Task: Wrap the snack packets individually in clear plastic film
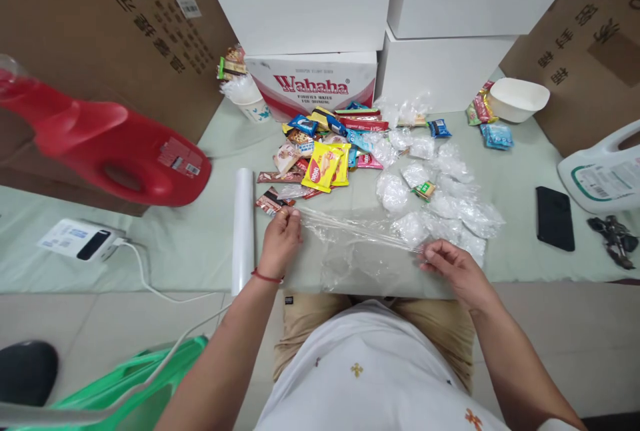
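Observation:
A clear sheet of plastic wrap [367, 254] is stretched over the near edge of the table. My left hand [283, 238] pinches its left end and my right hand [450, 271] pinches its right end, both with closed fingers. Just left of my left hand lies a roll of plastic wrap [243, 228]. A brown snack packet [273, 200] sits right beyond my left fingertips. Beyond the sheet is a pile of packaged snacks, with yellow packets [320, 168] on the near side. Several crumpled, clear-wrapped bundles [453, 194] lie beyond my right hand, one showing a green packet [425, 190].
A Wahaha carton [315, 84] and white boxes [450, 71] stand at the back. Left are a red jug [125, 144] and a white device [80, 241] with a cable. Right are a white bowl [517, 99], a phone [555, 218], a white jug [605, 171] and keys [615, 238].

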Demonstrator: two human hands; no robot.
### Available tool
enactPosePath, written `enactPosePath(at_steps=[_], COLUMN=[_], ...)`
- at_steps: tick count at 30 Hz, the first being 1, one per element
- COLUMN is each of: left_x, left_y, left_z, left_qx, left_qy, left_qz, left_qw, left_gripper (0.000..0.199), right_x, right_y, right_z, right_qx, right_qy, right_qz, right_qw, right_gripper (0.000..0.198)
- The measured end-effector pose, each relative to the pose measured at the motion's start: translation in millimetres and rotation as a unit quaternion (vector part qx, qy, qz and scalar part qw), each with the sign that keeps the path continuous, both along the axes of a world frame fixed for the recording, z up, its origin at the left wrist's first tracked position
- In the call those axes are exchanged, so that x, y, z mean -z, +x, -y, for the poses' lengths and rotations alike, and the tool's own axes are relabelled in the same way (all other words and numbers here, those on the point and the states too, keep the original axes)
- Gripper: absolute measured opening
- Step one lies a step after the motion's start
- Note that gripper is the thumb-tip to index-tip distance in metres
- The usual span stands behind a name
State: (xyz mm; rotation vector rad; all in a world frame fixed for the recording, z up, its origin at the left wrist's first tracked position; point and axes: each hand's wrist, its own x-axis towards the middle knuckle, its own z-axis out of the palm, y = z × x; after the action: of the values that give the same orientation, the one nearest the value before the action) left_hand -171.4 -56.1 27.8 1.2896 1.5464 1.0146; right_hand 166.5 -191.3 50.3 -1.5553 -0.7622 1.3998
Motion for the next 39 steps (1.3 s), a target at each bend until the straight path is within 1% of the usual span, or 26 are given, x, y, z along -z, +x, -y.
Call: enactPosePath(at_steps=[2,3,5,6,8,10,12,13,14,17,19,21,23,24,26,27,28,29,31,33,35,37,39], left_x=[0.3,0.9,3.0,4.4,7.8,11.1,13.5,14.4,15.0,17.4,20.2,23.1,22.9,20.6,10.3,2.8,-5.4,-13.6,-25.8,-28.3,-20.5,-7.0,6.2], left_y=[0,3,12,17,27,33,35,34,32,22,13,3,-6,-10,-16,-17,-17,-14,-6,3,8,6,-1], left_z=[2,6,17,23,33,35,33,31,30,31,35,41,48,51,57,59,59,58,51,39,27,19,19], left_qx=[0.018,0.016,-0.019,-0.039,-0.073,-0.082,-0.075,-0.073,-0.074,-0.079,-0.067,-0.046,-0.048,-0.063,-0.1,-0.106,-0.097,-0.069,0.017,0.116,0.21,0.29,0.356], left_qy=[-0.042,-0.065,-0.091,-0.093,-0.075,-0.056,-0.045,-0.035,-0.023,0.013,0.021,0.021,0.037,0.057,0.115,0.146,0.172,0.189,0.194,0.17,0.14,0.119,0.109], left_qz=[0.025,0.042,0.071,0.076,0.051,0.005,-0.032,-0.046,-0.058,-0.089,-0.103,-0.125,-0.176,-0.21,-0.275,-0.297,-0.309,-0.313,-0.314,-0.332,-0.364,-0.386,-0.394], left_qw=[0.999,0.997,0.993,0.992,0.993,0.995,0.996,0.996,0.995,0.993,0.992,0.991,0.983,0.974,0.949,0.937,0.93,0.928,0.929,0.92,0.896,0.868,0.84], left_gripper=[0.042,0.048,0.06,0.063,0.064,0.057,0.038,0.028,0.023,0.023,0.024,0.026,0.026,0.024,0.021,0.019,0.019,0.02,0.024,0.028,0.027,0.031,0.049], right_x=[1,1,2,2,2,1,2,3,4,8,10,12,13,14,16,17,18,19,20,22,25,29,31], right_y=[-5,-10,-19,-25,-37,-48,-57,-60,-61,-56,-49,-42,-40,-40,-42,-43,-45,-46,-49,-49,-44,-32,-15], right_z=[-3,-5,-9,-12,-17,-20,-21,-21,-20,-17,-14,-11,-8,-7,-5,-5,-4,-4,-4,-3,-1,2,6], right_qx=[0.004,0.006,0.01,0.014,0.029,0.046,0.044,0.036,0.028,0.037,0.048,0.043,0.023,0.012,-0.009,-0.019,-0.026,-0.034,-0.051,-0.067,-0.075,-0.064,-0.05], right_qy=[-0.01,-0.018,-0.027,-0.028,-0.031,-0.04,-0.049,-0.049,-0.046,-0.026,-0.025,-0.033,-0.04,-0.041,-0.04,-0.035,-0.027,-0.016,0.007,0.029,0.051,0.063,0.057], right_qz=[-0.034,-0.047,-0.057,-0.054,-0.043,-0.032,-0.023,-0.017,-0.011,0.007,0.013,0.015,0.017,0.02,0.028,0.034,0.04,0.048,0.07,0.107,0.162,0.22,0.266], right_qw=[0.999,0.999,0.998,0.998,0.998,0.998,0.998,0.998,0.999,0.999,0.998,0.998,0.999,0.999,0.999,0.999,0.998,0.998,0.996,0.992,0.983,0.971,0.961], right_gripper=[0.047,0.048,0.05,0.052,0.056,0.061,0.067,0.067,0.065,0.055,0.054,0.055,0.056,0.056,0.055,0.054,0.053,0.051,0.047,0.041,0.035,0.03,0.028])
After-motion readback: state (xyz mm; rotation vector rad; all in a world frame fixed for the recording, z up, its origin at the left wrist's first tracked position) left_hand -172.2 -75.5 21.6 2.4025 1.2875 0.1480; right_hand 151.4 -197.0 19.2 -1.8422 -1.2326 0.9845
